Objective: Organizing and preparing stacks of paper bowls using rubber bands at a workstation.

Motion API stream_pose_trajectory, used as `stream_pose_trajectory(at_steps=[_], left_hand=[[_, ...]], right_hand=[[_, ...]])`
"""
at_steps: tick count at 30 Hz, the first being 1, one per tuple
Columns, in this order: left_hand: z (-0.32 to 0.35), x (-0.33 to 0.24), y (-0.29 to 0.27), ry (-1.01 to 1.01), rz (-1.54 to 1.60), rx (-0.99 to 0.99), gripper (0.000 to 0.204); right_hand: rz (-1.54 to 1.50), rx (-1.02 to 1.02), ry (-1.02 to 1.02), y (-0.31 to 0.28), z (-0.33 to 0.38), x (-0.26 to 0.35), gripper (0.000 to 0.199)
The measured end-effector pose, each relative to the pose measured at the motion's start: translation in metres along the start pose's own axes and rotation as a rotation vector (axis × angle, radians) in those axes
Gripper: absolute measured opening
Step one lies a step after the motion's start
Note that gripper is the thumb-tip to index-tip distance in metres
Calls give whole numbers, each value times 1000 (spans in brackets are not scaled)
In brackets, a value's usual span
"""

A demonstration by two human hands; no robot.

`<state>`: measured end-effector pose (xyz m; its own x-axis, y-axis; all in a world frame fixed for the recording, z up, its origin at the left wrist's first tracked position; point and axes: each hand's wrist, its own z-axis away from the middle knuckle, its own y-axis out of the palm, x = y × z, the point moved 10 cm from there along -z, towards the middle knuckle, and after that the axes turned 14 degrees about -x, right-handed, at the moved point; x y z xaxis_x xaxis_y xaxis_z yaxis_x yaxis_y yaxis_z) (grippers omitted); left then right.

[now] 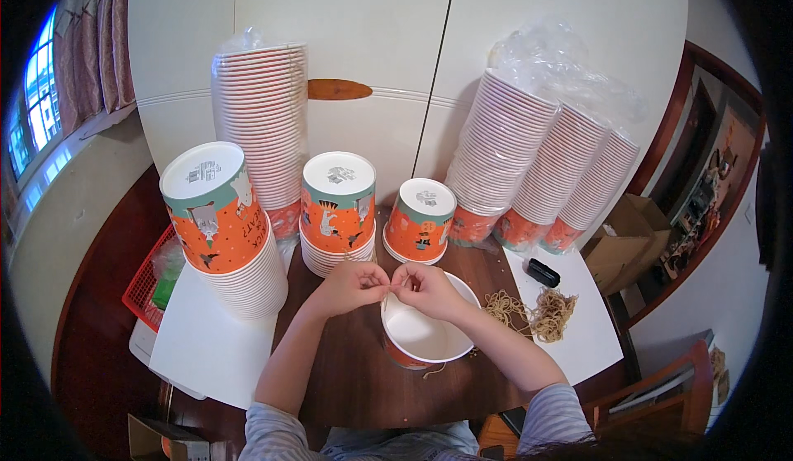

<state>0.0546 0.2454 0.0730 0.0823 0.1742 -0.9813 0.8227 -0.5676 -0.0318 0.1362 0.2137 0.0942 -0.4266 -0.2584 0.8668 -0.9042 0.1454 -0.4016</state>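
Note:
My left hand (353, 287) and my right hand (425, 290) meet fingertip to fingertip over the far left rim of an open paper bucket (425, 337). Both are closed in a pinch on a thin tan string, of which only a short bit shows at the fingers. The bucket stands upright, white inside and orange outside. A string end (434, 372) sticks out at its near side. Right of it, under and beyond my right forearm, lie a loose tangle of tan string (505, 308) and a thicker bundle of string (553, 314).
Upside-down bucket stacks stand at the left (216, 238), the middle (337, 213) and right of middle (421, 221). Plastic-wrapped stacks rise behind, one left (260, 114) and several right (505, 139). A black stapler-like object (543, 273) lies at the right. A red basket (142, 283) stands beyond the left edge.

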Motion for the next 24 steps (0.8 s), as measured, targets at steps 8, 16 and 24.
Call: stream_pose_trajectory(at_steps=[8, 16, 24], left_hand=[[2, -17, -4, 152, -257, -136, 9], [-2, -10, -3, 157, -104, -76, 7], [-3, -6, 1, 171, -73, -12, 5]], right_hand=[[4, -41, -67, -3, 1, 5, 11], [-112, -56, -1, -9, 1, 0, 7], [-103, -62, 15, -9, 1, 3, 8]])
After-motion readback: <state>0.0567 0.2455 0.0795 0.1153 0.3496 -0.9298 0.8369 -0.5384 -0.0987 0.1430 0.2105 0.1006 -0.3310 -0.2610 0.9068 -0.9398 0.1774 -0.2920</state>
